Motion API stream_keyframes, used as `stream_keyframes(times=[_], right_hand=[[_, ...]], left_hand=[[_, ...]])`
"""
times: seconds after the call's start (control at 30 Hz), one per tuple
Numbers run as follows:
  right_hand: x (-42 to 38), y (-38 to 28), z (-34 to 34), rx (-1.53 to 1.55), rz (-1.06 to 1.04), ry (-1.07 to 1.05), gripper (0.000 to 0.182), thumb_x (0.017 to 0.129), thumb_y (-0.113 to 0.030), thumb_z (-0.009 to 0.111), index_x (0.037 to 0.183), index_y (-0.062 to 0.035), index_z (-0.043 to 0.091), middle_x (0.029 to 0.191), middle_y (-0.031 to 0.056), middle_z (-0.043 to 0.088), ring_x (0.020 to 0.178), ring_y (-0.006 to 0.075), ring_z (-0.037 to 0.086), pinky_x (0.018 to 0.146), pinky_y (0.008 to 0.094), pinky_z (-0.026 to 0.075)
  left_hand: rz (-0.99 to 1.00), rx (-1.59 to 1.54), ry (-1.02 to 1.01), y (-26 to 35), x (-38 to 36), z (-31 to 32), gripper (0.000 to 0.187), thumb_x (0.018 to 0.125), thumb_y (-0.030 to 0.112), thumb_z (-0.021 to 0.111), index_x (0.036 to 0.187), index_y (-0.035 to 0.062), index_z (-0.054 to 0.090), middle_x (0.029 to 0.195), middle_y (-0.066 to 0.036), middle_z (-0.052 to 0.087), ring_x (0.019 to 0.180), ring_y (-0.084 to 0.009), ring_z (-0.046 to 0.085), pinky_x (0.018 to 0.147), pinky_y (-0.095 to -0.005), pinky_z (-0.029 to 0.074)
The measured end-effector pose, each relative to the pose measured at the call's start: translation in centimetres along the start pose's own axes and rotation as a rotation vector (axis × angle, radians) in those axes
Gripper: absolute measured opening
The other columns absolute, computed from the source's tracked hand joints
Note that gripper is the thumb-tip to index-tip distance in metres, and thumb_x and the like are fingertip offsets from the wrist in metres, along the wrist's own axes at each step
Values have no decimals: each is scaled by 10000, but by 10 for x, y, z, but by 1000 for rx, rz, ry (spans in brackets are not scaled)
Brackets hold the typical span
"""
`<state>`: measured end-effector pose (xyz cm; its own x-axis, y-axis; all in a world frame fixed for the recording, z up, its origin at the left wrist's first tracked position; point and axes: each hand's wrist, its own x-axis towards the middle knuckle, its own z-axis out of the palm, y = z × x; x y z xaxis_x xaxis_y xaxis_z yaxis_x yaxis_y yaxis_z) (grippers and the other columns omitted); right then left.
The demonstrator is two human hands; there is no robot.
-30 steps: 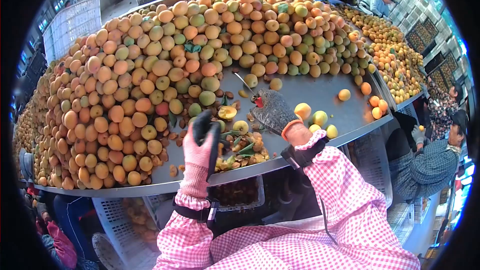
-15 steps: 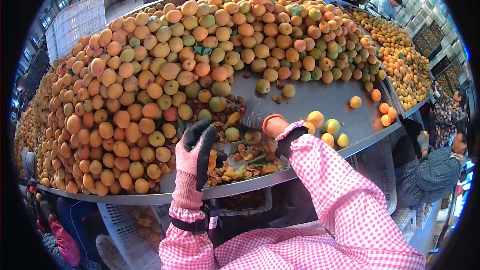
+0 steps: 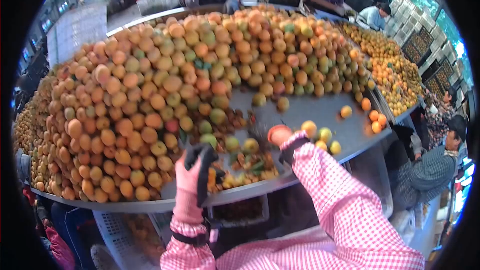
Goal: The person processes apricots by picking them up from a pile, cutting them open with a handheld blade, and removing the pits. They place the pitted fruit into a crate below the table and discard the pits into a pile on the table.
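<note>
Two gloved hands over the surface (image 3: pixel 320 107); left hand (image 3: pixel 196 170) curled, grip unclear, above scraps (image 3: pixel 245 167); right hand (image 3: pixel 262 125) blurred, grip unclear, at apricot pile (image 3: pixel 165 80) six o'clock edge

A fruit-sorting shed: a heaped apricot pile (image 3: pixel 165 85) on a metal table (image 3: pixel 320 107), stacked crates (image 3: pixel 420 40), workers around.

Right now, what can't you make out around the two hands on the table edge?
Head view only, blurred by motion:
- Right hand: the dark glove is smeared, so what it holds and its grip cannot be told.
- Left hand: the palm faces away, so whether it holds fruit is hidden.
- Scraps between the hands: pits, leaves or halves, too blurred to sort.
- Crate under the table: its contents are shadowed.
</note>
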<state>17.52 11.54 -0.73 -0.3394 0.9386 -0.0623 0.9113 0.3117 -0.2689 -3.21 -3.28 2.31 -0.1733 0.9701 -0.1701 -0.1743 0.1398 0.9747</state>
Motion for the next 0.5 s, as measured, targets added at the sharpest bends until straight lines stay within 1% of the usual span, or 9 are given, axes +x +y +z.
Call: stream_keyframes(times=[0.1, 0.17, 0.23, 0.27, 0.3, 0.37, 0.4, 0.43, 0.5], right_hand=[[21, 29, 27, -53, -100, -43, 316, 689, -192, 600, 967, -56, 666, 1018, 247, 618, 943, 402, 598, 811, 443, 490], [18, 26, 6, 104, 121, -144, 343, 680, -227, 622, 969, -46, 660, 969, 244, 628, 914, 400, 604, 812, 438, 485], [1, 15, -15, 190, 3, 74, 367, 678, -291, 653, 936, -30, 653, 884, 237, 635, 851, 397, 612, 781, 432, 488], [-11, 6, -20, 296, -142, 179, 501, 658, -413, 731, 916, -1, 609, 879, 226, 613, 837, 398, 589, 715, 425, 482], [-27, -14, -39, 328, -168, 172, 464, 681, -394, 728, 906, -7, 607, 861, 216, 611, 817, 389, 587, 701, 416, 475], [-53, -48, -46, 572, -236, 189, 362, 749, -337, 702, 894, -22, 602, 833, 194, 600, 767, 361, 576, 673, 407, 455], [-64, -62, -48, 636, -260, 152, 334, 772, -308, 681, 947, -32, 611, 837, 195, 610, 752, 345, 586, 665, 402, 453], [-66, -63, -30, 673, -369, 140, 347, 769, -285, 679, 991, -26, 613, 823, 207, 615, 706, 333, 592, 641, 395, 457], [-103, -82, -58, 1042, -319, 75, 298, 772, -265, 638, 929, -12, 634, 733, 171, 628, 660, 275, 610, 627, 380, 473]], left_hand=[[105, -18, -19, -8, 14, -6, 304, 877, 201, 623, 1037, -56, 592, 894, -93, 647, 845, -174, 638, 720, -295, 523], [-5, -46, -13, 7, 11, 5, 326, 876, 198, 630, 1060, -65, 578, 947, -118, 637, 891, -178, 632, 718, -299, 530], [-55, -116, -47, 33, 5, 18, 342, 880, 198, 626, 1089, -64, 565, 977, -126, 630, 913, -183, 625, 712, -305, 534], [-144, -187, -57, 36, 1, 22, 359, 883, 198, 621, 1119, -64, 552, 1007, -134, 622, 936, -188, 619, 706, -310, 538], [-165, -185, -75, 28, 2, 26, 359, 883, 198, 621, 1119, -64, 552, 1007, -134, 622, 936, -188, 619, 706, -310, 538], [290, 32, -203, 4, 2, 25, 379, 894, 200, 598, 1165, -56, 527, 1032, -134, 608, 949, -196, 610, 764, -311, 527], [820, 623, -256, 5, 9, 17, 377, 903, 205, 568, 1178, -48, 519, 1003, -112, 616, 923, -203, 612, 802, -292, 506], [271, 206, -208, 17, -4, 31, 346, 898, 181, 556, 1155, -50, 527, 987, -99, 623, 890, -198, 618, 811, -280, 484], [130, 210, -301, 30, -8, 24, 350, 833, 113, 526, 1148, -38, 555, 1104, -177, 597, 1052, -272, 584, 917, -383, 448]])
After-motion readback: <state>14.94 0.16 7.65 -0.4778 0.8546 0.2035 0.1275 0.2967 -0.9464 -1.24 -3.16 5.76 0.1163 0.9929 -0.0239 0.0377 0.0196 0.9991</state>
